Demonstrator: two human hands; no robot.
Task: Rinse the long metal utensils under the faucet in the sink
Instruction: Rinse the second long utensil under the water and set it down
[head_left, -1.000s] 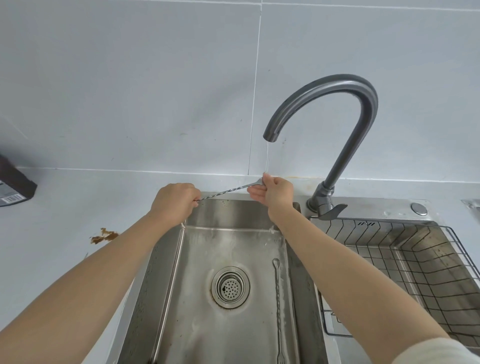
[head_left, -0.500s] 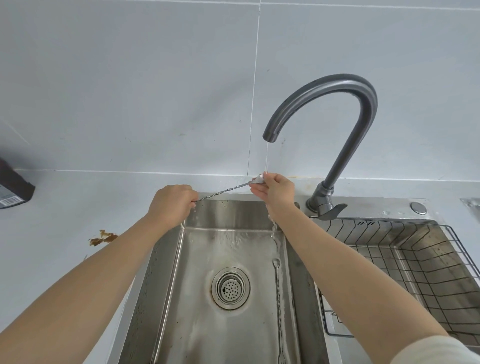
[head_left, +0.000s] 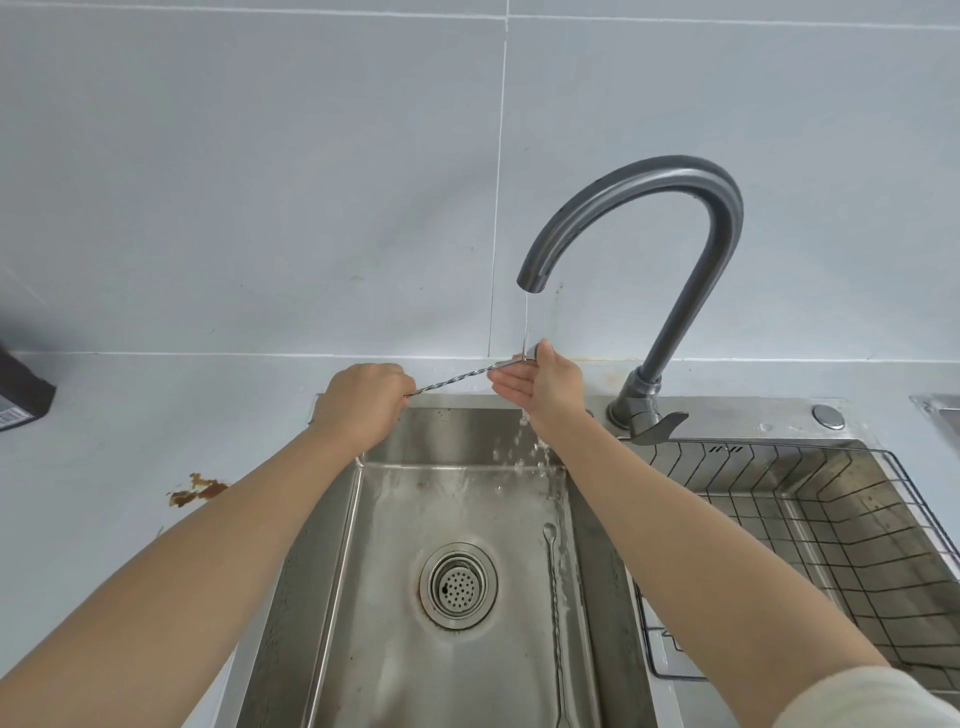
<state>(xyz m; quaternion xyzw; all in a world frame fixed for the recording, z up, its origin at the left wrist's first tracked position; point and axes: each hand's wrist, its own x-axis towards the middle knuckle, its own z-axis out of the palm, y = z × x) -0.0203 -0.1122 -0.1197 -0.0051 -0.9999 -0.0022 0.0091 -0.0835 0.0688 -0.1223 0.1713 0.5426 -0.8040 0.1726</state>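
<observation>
Water (head_left: 525, 317) falls thin from the faucet (head_left: 649, 208) onto the bowl end of the twisted utensil (head_left: 452, 382), held level over the sink's (head_left: 337, 571) back edge. My left hand (head_left: 363, 405) fists its handle end. My right hand (head_left: 545, 389) lies nearly flat beneath the bowl; I cannot tell whether the thumb clamps it. Support that loose could let the wet metal slip onto the second utensil (head_left: 556, 597) lying along the right wall.
</observation>
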